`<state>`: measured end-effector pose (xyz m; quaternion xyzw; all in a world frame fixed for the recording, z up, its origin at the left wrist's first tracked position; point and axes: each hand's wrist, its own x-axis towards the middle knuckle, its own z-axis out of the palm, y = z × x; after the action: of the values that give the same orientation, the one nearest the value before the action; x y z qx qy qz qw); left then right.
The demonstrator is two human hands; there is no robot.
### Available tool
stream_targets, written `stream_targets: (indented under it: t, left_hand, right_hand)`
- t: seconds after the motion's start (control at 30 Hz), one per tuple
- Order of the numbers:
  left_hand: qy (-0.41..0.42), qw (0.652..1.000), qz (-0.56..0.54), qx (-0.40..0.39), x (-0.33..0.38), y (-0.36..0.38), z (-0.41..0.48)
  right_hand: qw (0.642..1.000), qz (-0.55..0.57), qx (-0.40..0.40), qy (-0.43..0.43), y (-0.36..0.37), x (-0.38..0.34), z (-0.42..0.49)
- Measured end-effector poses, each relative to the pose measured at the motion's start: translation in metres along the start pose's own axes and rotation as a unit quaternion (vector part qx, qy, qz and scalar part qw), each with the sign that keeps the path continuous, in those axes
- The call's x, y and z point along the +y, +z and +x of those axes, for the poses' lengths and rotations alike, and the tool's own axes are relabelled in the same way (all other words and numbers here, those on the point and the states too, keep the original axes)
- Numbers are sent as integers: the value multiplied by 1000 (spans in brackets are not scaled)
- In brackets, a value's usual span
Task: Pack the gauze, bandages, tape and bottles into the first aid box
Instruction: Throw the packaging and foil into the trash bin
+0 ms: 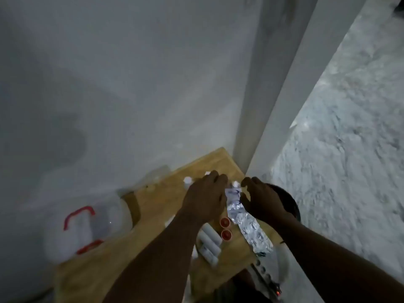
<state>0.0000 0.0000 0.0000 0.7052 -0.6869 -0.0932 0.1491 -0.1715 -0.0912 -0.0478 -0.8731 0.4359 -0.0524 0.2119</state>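
packing looks barely begun: both the left hand (205, 199) and right hand (263, 200) grip a crinkly packet strip (247, 221) over the table (157, 200); white rolls (209, 239) and 2 red caps (225, 228) lie unpacked, the box (87, 228) sits left.

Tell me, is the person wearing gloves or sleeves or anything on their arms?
No gloves and no sleeves: the left hand and right hand are bare, and so are both forearms. The only thing worn looks like a thin dark band at the right wrist, too blurry to tell more.

Crinkled silvery packet strip (247, 224), white rolls (209, 239), two red-capped bottles (225, 228) on the wooden table, translucent red-latched box (87, 228) left.
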Motion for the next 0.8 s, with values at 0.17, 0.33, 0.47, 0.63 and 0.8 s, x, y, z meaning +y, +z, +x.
stream_targets:
  t: [0.17, 0.33, 0.47, 0.63, 0.8]
  left_hand:
    - [-176, 973, -89, -121, 46, 65, 24]
    - [-405, 888, -165, -141, 60, 109, 42]
    - [-442, 869, -167, -151, 54, 128, 50]
    - [-471, 862, -133, -133, 48, 142, 61]
    - [-499, 843, -146, -135, 41, 147, 64]
  right_hand:
    - [988, -4, -113, 102, 44, 52, -21]
    - [982, 4, -141, 123, 76, 75, -30]
    - [983, 35, -121, 132, 87, 86, -24]
    - [980, 70, -141, 120, 89, 99, -12]
    - [979, 67, -152, 121, 85, 99, -8]
